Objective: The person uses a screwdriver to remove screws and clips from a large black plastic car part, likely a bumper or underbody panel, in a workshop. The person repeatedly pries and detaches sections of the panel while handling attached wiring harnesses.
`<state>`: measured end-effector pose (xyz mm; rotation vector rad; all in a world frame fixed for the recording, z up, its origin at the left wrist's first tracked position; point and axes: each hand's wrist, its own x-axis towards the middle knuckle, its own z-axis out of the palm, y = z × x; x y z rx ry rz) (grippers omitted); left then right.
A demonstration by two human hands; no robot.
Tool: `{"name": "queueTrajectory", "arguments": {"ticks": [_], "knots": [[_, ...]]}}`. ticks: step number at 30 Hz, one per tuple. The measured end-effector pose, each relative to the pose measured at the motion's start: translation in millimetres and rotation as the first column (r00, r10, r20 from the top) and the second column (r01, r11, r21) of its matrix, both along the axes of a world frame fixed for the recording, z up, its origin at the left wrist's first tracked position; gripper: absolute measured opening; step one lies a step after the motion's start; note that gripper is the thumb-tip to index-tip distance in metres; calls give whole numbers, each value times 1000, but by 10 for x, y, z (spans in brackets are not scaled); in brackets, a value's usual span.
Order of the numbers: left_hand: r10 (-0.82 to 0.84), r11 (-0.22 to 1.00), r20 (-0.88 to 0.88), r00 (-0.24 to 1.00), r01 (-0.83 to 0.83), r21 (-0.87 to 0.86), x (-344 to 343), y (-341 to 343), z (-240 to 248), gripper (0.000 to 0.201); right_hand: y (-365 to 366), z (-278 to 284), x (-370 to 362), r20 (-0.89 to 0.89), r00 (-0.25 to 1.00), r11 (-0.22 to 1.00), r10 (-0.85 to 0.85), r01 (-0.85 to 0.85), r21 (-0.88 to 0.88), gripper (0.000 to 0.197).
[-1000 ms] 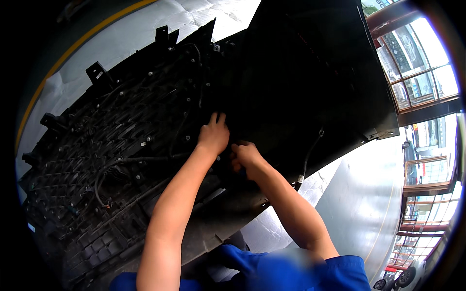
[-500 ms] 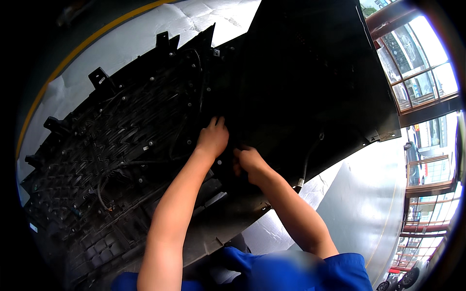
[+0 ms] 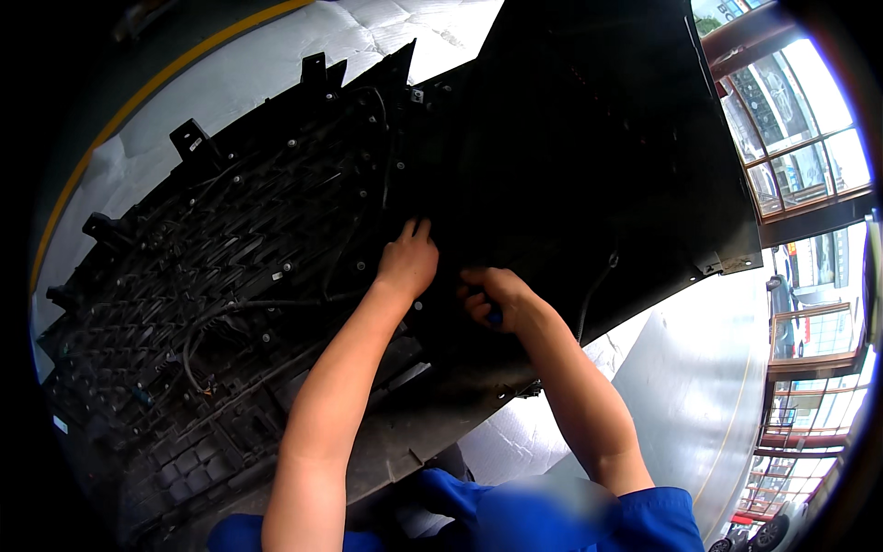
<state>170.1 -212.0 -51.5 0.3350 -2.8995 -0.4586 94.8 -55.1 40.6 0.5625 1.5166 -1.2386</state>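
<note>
A large black car bumper (image 3: 570, 166) with its inner side up fills the middle of the view. A mesh grille (image 3: 248, 212) is set into its left part. My left hand (image 3: 409, 260) rests on the bumper just right of the grille, its visible fingers stretched out and slightly apart; the fingertips fade into the dark surface. A short way to the right, my right hand (image 3: 497, 299) is closed around a dark tool with a blue end (image 3: 495, 316). The tool's working end is lost in shadow, so its kind cannot be told.
Black cable (image 3: 258, 304) runs across the grille, and a thinner wire (image 3: 589, 290) hangs near the bumper's right edge. Mounting tabs (image 3: 193, 140) stick out along the far left edge. Silvery sheeting (image 3: 386, 32) lies beneath. Tall windows (image 3: 800, 138) stand at the right.
My right hand has shifted to the right, away from my left hand, and turned so that the blue end shows. My left hand is almost unmoved.
</note>
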Motion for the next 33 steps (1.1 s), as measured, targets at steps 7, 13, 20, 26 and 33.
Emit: {"name": "queueTrajectory", "arguments": {"ticks": [7, 13, 20, 26, 33], "knots": [[-14, 989, 76, 997, 3, 149, -7, 15, 26, 16, 42, -30, 92, -388, 667, 772, 636, -542, 333, 32], [-32, 982, 220, 975, -11, 188, 37, 92, 260, 30, 152, -30, -182, 23, 992, 992, 128, -127, -13, 14], [-30, 951, 118, 993, -8, 310, 74, -2, 234, 32, 206, -201, -87, -424, -91, 319, 901, -524, 790, 43], [33, 951, 7, 999, -34, 306, 175, -94, 178, 32, 96, -66, -17, -444, -49, 346, 895, -551, 759, 48], [88, 953, -112, 990, -51, 299, 389, -117, 569, 25, 522, 435, 289, -659, 133, 588, 741, -603, 539, 49]]}}
